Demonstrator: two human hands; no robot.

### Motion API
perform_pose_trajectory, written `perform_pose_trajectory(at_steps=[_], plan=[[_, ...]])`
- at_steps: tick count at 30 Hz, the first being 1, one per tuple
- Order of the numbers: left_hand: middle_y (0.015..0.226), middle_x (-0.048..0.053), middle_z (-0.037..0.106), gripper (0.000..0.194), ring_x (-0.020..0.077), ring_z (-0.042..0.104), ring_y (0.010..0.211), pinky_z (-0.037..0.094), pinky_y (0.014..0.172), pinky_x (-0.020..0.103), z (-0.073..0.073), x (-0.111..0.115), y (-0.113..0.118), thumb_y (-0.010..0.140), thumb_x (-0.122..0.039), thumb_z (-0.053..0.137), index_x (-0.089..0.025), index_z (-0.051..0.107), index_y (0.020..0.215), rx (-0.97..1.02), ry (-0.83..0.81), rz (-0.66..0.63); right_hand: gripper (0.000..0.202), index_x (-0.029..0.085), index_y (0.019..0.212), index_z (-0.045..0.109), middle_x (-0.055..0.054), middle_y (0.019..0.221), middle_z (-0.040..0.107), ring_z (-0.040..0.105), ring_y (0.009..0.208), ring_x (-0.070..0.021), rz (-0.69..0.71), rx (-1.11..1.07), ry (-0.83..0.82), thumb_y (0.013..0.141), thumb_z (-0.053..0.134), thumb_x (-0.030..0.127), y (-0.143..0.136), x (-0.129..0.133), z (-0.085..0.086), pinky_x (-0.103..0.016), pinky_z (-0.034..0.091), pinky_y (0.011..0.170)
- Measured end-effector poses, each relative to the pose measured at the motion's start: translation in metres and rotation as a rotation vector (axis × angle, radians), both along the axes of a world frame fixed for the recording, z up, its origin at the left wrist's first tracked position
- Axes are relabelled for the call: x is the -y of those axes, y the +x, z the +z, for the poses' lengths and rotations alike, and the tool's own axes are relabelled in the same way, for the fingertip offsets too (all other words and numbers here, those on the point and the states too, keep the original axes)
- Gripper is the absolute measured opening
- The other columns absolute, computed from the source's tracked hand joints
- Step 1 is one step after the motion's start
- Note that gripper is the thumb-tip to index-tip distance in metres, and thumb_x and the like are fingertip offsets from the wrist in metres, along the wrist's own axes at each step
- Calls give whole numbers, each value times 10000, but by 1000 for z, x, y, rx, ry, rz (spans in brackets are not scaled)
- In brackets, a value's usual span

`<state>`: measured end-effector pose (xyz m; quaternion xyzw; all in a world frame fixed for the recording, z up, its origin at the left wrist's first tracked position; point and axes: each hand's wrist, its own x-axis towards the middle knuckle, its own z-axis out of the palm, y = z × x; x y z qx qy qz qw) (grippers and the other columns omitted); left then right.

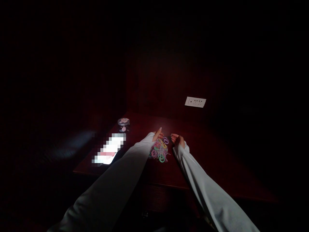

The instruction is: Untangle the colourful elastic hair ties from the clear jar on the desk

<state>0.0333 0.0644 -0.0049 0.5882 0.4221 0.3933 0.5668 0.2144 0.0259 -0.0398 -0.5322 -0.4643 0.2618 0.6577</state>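
Observation:
A heap of small elastic hair ties (159, 150) in pink, purple, green and yellow lies on the dark red table. My left hand (158, 134) rests at the heap's far left edge, thumb raised and fingers stretched out, holding nothing that I can see. To the right of the heap is my right hand (178, 140), its fingers extended and slightly curved toward the left hand, with a gap between it and the hair ties. Long pale sleeves cover both wrists, and the left sleeve hides part of the heap's left side.
A lidded clear jar (123, 124) with a pink label stands at the back left of the table (217, 161). Before it lies a device with a bright, pixelated screen (111, 149). A white socket plate (195, 102) is on the back panel. The surroundings are very dark.

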Motion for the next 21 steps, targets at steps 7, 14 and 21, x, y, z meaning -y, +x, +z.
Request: perform_pose_trajectory(at_steps=[7, 14, 21], plan=[[958, 140, 817, 670, 266, 763, 1037, 540, 1059, 393, -1, -21, 4, 930, -778, 436, -188, 724, 794, 26, 194, 148, 552, 260, 887, 756, -103, 1103, 791, 664, 1222, -292, -73, 249, -114, 863, 440, 711, -29, 6, 5, -495, 468, 1167], [958, 115, 808, 669, 270, 740, 1036, 547, 1032, 398, -9, -28, -7, 905, -793, 421, -211, 714, 754, -84, 216, 176, 550, 296, 1060, 824, -78, 1264, 778, 678, 1251, -285, 219, 347, -40, 920, 495, 713, -43, 30, 15, -478, 477, 1180], [1036, 124, 816, 460, 269, 743, 1088, 550, 1063, 436, 12, -23, -8, 955, -536, 435, -205, 692, 764, 102, 181, 238, 467, 295, 1151, 825, -75, 1345, 753, 646, 1315, -276, 197, 488, 21, 1003, 469, 559, -42, 36, 21, -495, 444, 1208]])
